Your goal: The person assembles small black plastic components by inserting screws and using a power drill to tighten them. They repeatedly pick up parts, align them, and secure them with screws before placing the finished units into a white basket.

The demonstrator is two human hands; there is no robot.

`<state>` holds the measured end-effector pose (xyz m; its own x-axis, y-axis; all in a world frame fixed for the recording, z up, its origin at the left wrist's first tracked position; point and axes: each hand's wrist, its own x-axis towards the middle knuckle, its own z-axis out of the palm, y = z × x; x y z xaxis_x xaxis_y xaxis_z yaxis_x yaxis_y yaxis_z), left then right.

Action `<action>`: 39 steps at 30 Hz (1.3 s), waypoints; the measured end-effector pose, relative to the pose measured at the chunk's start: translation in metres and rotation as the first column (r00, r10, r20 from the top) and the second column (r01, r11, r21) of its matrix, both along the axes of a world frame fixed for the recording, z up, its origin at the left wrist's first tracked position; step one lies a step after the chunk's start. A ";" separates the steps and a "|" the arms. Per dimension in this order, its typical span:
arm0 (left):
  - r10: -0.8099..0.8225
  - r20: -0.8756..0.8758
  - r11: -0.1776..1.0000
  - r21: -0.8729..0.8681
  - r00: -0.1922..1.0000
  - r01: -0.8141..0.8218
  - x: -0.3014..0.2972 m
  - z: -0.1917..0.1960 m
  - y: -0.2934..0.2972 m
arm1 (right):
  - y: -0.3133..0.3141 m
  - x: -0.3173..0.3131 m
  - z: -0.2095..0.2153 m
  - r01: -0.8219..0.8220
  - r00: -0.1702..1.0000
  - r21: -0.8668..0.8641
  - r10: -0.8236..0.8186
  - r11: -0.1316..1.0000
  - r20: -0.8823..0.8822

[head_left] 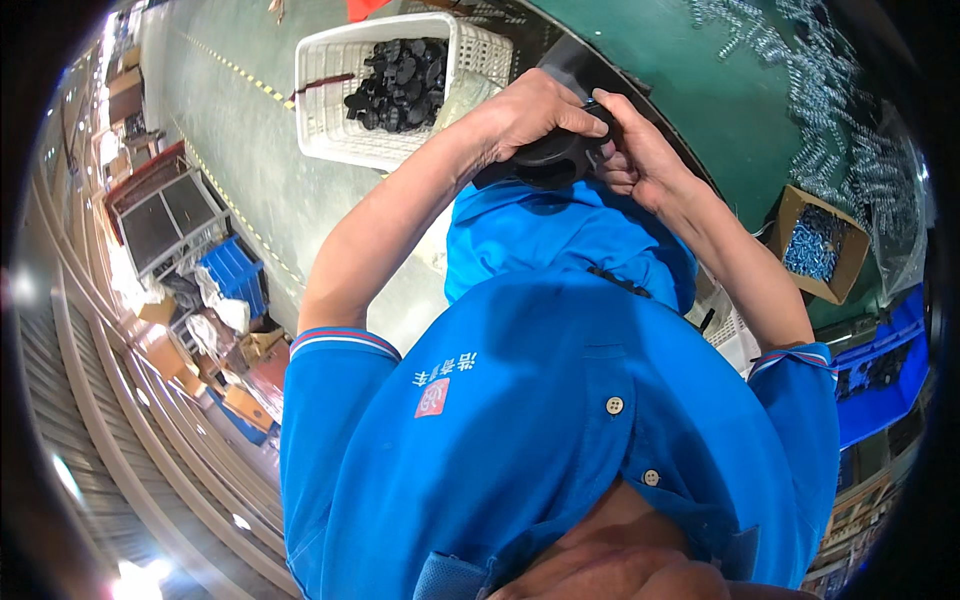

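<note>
A black, rounded plastic part [553,163] is held over my lap, close to the edge of the green table. My left hand [545,112] grips it from the left and above, with the thumb lying across its top. On its other side, my right hand [640,155] has its fingers curled and its thumb and forefinger at the part's far end. The hands cover much of the part, so its full shape does not show.
To the left stands a white plastic basket [325,118] with black parts [400,82]. On the green table [660,50] lie many metal springs [830,100]. An open cardboard box [848,262] of small screws and a blue bin [890,400] are at the right.
</note>
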<state>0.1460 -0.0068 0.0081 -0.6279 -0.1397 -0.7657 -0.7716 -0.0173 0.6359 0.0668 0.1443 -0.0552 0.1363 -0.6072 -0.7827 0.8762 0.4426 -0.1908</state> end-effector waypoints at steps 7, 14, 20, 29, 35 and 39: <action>0.165 0.037 0.983 0.073 0.986 -0.168 0.031 -0.011 -0.007 | -0.012 0.017 0.003 -0.071 0.997 0.012 0.072 0.997 -0.020; 0.172 0.015 0.975 0.140 0.985 -0.172 0.046 -0.023 -0.020 | -0.025 0.031 0.010 -0.074 0.990 0.145 0.091 0.987 -0.108; 0.251 -0.025 0.935 0.265 0.968 -0.236 0.066 -0.038 -0.036 | -0.042 0.042 0.008 -0.135 0.976 0.216 0.167 0.967 -0.138; 0.081 -0.411 0.705 -0.620 0.908 -0.344 0.117 -0.058 -0.073 | -0.137 0.021 0.020 -0.528 0.282 0.032 0.210 0.849 -0.936; 0.482 -0.383 0.436 -0.674 0.788 -0.596 0.196 -0.109 -0.142 | -0.235 -0.060 0.026 -0.404 -0.610 0.153 -0.141 0.902 -0.780; 0.794 -0.265 0.330 -0.568 0.547 -0.754 0.239 -0.185 -0.211 | -0.286 -0.090 -0.005 -0.404 -0.854 0.414 -0.174 0.816 -0.490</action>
